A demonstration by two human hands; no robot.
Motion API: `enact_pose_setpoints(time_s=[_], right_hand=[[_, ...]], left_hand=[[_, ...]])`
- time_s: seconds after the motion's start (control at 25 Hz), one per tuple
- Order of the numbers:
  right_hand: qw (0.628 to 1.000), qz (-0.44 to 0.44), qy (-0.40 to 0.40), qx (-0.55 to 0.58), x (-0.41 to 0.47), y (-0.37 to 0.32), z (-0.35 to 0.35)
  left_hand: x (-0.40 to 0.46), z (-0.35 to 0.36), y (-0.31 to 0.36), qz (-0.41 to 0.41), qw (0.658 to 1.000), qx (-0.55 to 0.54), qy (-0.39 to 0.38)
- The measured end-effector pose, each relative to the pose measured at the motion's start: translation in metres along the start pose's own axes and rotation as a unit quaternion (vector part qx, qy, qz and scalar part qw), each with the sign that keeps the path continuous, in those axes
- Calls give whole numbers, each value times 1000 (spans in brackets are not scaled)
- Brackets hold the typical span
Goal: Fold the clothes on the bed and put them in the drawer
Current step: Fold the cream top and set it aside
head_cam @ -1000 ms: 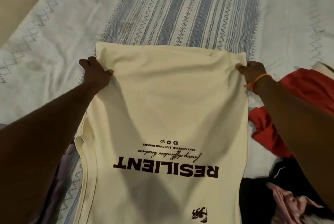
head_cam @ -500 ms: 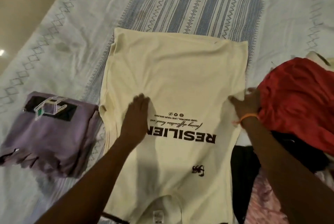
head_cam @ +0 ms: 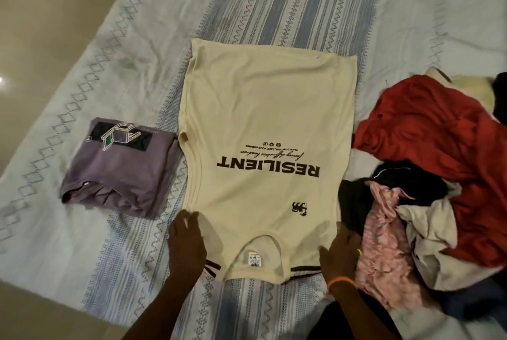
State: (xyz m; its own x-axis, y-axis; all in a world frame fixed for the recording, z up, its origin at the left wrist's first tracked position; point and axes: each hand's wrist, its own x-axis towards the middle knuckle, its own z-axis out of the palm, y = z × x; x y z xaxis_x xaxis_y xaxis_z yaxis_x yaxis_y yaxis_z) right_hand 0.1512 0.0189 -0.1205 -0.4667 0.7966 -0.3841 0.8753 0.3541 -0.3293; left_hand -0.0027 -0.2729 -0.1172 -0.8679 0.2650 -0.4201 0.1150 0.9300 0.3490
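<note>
Cream T-shirt (head_cam: 263, 131) flat on bed (head_cam: 301, 10); left hand (head_cam: 186, 241) and right hand (head_cam: 341, 253) resting flat-fingered on its shoulders. Sleeves tucked underneath, hidden. Clothes pile (head_cam: 428, 180) beside right hand, cut off.

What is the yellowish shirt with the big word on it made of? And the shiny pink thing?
The cream shirt looks like soft matte cotton knit: it lies flat with gentle creases. The pink garment seems thinner, perhaps satin or polyester, since its crumpled folds catch a slight sheen.
</note>
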Motion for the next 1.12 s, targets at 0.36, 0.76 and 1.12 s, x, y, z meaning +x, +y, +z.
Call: enact_pose_setpoints(time_s=[0.36,0.76,1.12], right_hand=[[910,283,-164,255,-8,18,-19],[810,277,-208,474,85,-70,-110],[856,249,-54,449,157,-110,-68]], left_hand=[[6,-31,-3,-278,934,-191,-118],[91,-114,55,-397,732,-520,-191],[164,-118,91,-298,823,-483,32]])
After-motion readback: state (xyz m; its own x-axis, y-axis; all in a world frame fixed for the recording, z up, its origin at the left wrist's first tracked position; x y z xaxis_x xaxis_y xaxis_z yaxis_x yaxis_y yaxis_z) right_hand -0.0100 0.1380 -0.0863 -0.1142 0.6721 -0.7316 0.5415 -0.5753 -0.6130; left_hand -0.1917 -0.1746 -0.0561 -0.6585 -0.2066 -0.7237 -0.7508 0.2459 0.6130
